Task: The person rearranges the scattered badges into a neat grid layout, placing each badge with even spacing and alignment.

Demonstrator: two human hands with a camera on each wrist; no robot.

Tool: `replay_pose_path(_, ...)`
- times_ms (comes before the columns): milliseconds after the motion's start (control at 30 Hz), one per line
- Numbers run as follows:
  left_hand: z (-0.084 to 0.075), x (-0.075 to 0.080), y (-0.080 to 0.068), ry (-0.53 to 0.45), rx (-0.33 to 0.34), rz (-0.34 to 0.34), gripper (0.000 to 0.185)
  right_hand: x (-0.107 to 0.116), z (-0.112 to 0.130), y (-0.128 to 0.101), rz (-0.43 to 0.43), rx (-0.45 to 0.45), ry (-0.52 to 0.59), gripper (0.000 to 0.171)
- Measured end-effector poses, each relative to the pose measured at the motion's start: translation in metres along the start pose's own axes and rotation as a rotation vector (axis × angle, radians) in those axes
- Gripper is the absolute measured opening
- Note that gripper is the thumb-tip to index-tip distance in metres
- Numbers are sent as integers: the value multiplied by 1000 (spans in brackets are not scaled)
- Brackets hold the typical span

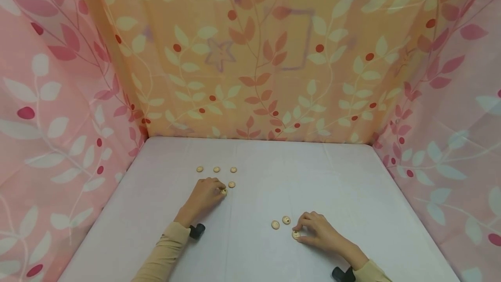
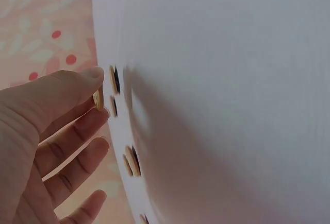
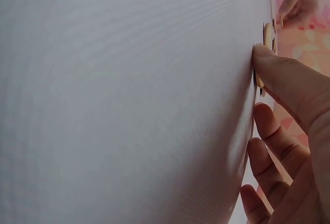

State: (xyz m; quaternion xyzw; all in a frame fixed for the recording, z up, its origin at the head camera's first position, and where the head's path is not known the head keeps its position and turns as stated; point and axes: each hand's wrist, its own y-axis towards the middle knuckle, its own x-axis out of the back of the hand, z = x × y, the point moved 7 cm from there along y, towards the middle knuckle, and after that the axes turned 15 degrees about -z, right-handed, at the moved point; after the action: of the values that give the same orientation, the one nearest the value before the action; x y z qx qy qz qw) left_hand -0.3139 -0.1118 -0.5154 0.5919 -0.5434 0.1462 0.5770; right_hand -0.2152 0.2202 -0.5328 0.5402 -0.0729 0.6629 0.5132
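Small round tan buttons lie on a white table (image 1: 352, 186). My left hand (image 1: 222, 189) pinches one button (image 1: 224, 191) between thumb and forefinger on the table; in the left wrist view that button (image 2: 98, 99) shows edge-on under the thumb (image 2: 77, 82). Beside it lies another button (image 1: 232, 184), and three more sit in a row (image 1: 216, 169) behind. My right hand (image 1: 298, 231) pinches a button (image 1: 296, 234) against the table, with the thumb (image 3: 276, 67) over it. Two loose buttons (image 1: 275, 224) (image 1: 286, 219) lie just left of that hand.
Floral curtains in pink (image 1: 51, 112) and orange (image 1: 254, 55) close off the table on the left, back and right. A dark wrist strap (image 1: 197, 230) shows on my left wrist and another (image 1: 343, 274) on my right.
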Motion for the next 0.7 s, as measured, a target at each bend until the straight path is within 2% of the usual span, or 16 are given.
replay_pose_path(200, 16, 12, 2, 10, 39, -21, 14, 1, -1, 1, -7, 0, 7, 16)
replay_pose_path(400, 35, 15, 2, 35, 77, -13, 16, 2, 0, 0, -17, 1, 3, 18)
replay_pose_path(700, 51, 26, 2, 47, 76, -31, 18, 1, 0, 0, -22, 4, 15, 18)
